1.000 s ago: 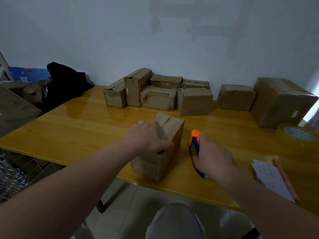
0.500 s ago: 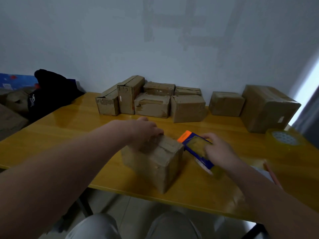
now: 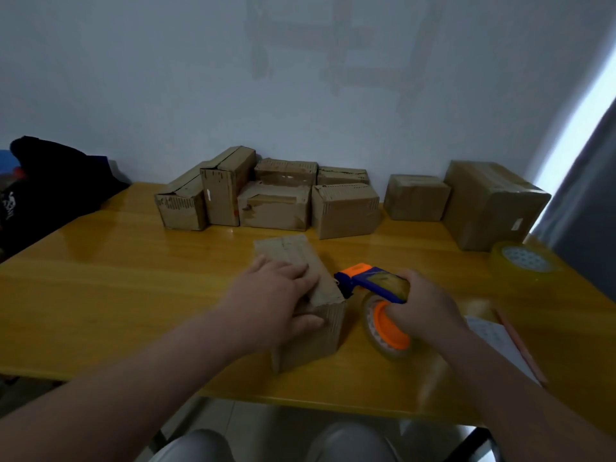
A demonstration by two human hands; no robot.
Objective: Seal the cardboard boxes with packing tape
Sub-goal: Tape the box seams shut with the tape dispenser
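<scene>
A small cardboard box (image 3: 311,338) stands near the front edge of the yellow wooden table (image 3: 116,278). My left hand (image 3: 276,301) lies flat on its top, thumb down the near side, pressing the flaps closed. Just right of the box my right hand (image 3: 423,308) grips a blue and orange tape dispenser (image 3: 376,283) loaded with a clear tape roll (image 3: 386,328). The dispenser's orange nose sits at the box's upper right edge.
Several cardboard boxes (image 3: 273,205) are lined up along the wall, with two more taped boxes (image 3: 490,203) at the right. A spare tape roll (image 3: 523,261) and papers with a pencil (image 3: 500,341) lie at the right. A black bag (image 3: 50,181) sits at the left.
The box has been turned and shifted on the table under my left hand. My right hand has lifted the dispenser and swung it up beside the box's top edge.
</scene>
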